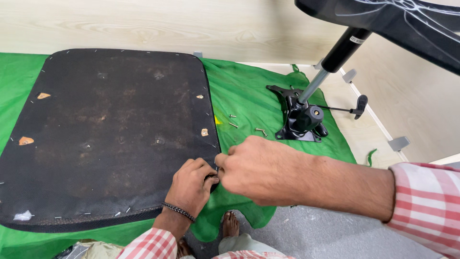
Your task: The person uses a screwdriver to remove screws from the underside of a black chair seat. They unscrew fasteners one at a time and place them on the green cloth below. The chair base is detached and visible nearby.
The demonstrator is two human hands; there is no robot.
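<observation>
A black chair seat pad [105, 134] lies upside down on a green cloth [249, 96], its fabric underside stapled along the rim. My left hand [191, 184] presses on the pad's near right edge, fingers curled at the rim. My right hand [254, 168] meets it there, fingertips pinched at the same spot on the edge; what it pinches is too small to make out. A dark braided band circles my left wrist.
A black chair tilt mechanism [302, 117] with a gas cylinder [335, 57] and side lever [359, 106] sits on the cloth at right. Several loose screws [247, 125] lie beside it. A black chair base arm [393, 24] juts across the top right. My bare foot [231, 224] shows below.
</observation>
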